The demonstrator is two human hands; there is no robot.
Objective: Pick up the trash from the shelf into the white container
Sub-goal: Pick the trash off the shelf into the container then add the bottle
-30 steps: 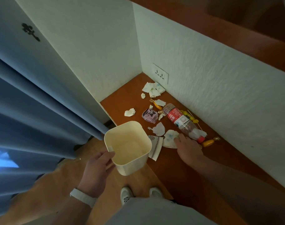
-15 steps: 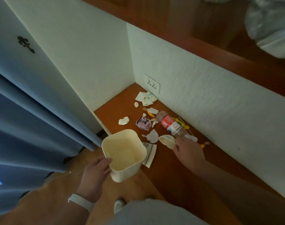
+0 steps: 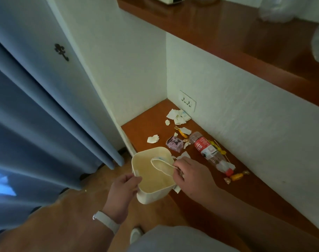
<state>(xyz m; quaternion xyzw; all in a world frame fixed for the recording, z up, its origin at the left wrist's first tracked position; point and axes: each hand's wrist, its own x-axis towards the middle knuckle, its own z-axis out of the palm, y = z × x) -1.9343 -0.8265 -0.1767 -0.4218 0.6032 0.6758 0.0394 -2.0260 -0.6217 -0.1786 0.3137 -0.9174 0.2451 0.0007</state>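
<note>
White container (image 3: 155, 196), gripped at its near rim by the left hand (image 3: 125, 186) and held beside the shelf (image 3: 255, 193) edge, likely for a short drop; right hand (image 3: 193, 176) pinches a curled paper scrap (image 3: 161, 165) over its mouth; bottle (image 3: 207, 151) and wrappers (image 3: 174, 143) lie on the shelf.

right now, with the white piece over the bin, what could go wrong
1. The right hand pinches the white piece by its edge, over the white container close to the right rim; released there, it may catch the rim and fall outside.
2. The left hand alone holds the container by one side, at the shelf edge; it could tip.
3. A paper scrap partly hidden beside the container might get missed.
</note>
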